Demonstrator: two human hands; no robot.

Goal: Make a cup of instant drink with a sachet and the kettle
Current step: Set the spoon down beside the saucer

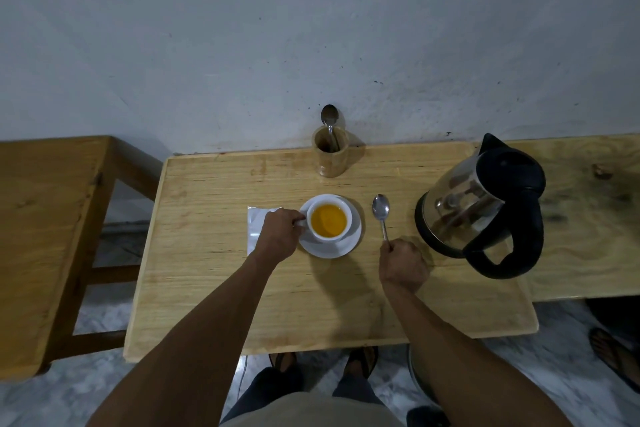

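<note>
A white cup full of orange drink stands on a white saucer in the middle of the wooden table. My left hand pinches the cup's handle on its left side. Partly under that hand lies a silvery sachet, flat on the table. My right hand is closed on the handle end of a metal spoon, whose bowl points away from me, just right of the saucer. A steel and black kettle stands at the right, handle toward me.
A wooden holder with another spoon in it stands at the table's back edge by the wall. A second wooden table is to the left, and a bench surface to the right. Feet in sandals show below.
</note>
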